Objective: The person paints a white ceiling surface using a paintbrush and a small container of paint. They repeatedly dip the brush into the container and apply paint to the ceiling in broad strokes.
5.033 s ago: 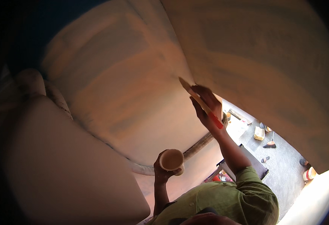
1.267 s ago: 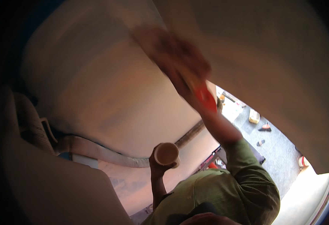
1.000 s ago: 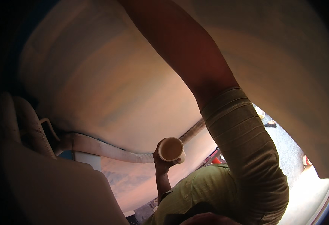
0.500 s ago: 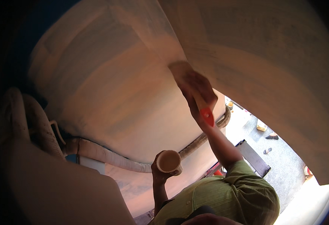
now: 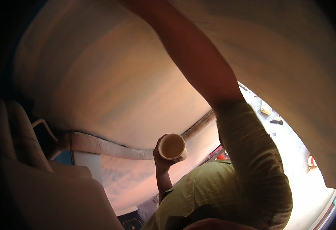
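Note:
My left hand (image 5: 161,160) is wrapped round a pale mug (image 5: 182,145), which it holds up in front of my body. Its round mouth faces me, and a beige liquid seems to lie inside. My right arm (image 5: 198,57) stretches upward across the wall panels, so the hand at its end is beyond the top edge and hidden from me. Around both arms stands a large curved wall (image 5: 110,92), streaked whitish over a darker ground. A second broad panel (image 5: 275,69) meets it on the right.
A wrapped pipe (image 5: 106,147) runs along the lower edge of the wall. Thick hoses (image 5: 26,134) bend down at the left. Through the gap on the right show a bright floor (image 5: 290,153), a yellowish container (image 5: 266,108) and a dark brush-like thing (image 5: 276,121).
My right arm has swung upward, carrying the hand and its red-ended brush out of view. The mug has risen slightly in my left hand, and the view has shifted a little.

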### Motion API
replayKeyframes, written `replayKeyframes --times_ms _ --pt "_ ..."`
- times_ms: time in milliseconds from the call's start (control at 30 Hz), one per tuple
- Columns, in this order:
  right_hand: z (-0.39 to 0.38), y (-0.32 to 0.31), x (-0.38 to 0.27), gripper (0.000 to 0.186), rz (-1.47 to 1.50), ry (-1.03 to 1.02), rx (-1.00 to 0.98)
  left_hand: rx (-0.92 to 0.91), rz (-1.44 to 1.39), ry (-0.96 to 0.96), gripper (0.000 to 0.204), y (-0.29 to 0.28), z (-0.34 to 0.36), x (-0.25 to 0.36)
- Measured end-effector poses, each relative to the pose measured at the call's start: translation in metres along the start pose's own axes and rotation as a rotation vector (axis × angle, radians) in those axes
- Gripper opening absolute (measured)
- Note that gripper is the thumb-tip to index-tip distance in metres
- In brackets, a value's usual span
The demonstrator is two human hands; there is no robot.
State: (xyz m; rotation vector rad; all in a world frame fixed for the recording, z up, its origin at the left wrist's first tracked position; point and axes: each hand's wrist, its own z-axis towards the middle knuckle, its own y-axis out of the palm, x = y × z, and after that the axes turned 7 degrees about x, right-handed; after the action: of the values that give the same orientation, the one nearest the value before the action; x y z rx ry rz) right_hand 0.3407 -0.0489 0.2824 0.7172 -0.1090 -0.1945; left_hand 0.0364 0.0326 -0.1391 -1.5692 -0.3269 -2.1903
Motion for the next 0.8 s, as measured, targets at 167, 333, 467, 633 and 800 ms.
replayKeyframes --times_ms 167,333,467,633,800 --pt "-0.169 -0.209 -0.038 0.025 -0.152 0.22 -0.421 0.078 0.136 -0.001 0.098 -0.012 -0.022 0.0" --pt "-0.164 -0.307 -0.079 0.028 -0.198 0.335 -0.61 0.059 0.018 -0.022 0.1 -0.013 -0.016 -0.005" --pt "-0.136 -0.305 -0.089 0.022 -0.149 0.534 -0.721 0.016 0.007 -0.046 0.1 -0.008 -0.007 -0.018" --pt "-0.129 -0.235 -0.048 0.02 -0.125 0.509 -0.69 -0.034 -0.015 -0.054 0.1 -0.001 -0.001 -0.015" --pt "-0.042 -0.14 -0.066 0.021 -0.121 0.545 -0.719 0.017 -0.03 -0.061 0.098 0.0 -0.012 -0.02"
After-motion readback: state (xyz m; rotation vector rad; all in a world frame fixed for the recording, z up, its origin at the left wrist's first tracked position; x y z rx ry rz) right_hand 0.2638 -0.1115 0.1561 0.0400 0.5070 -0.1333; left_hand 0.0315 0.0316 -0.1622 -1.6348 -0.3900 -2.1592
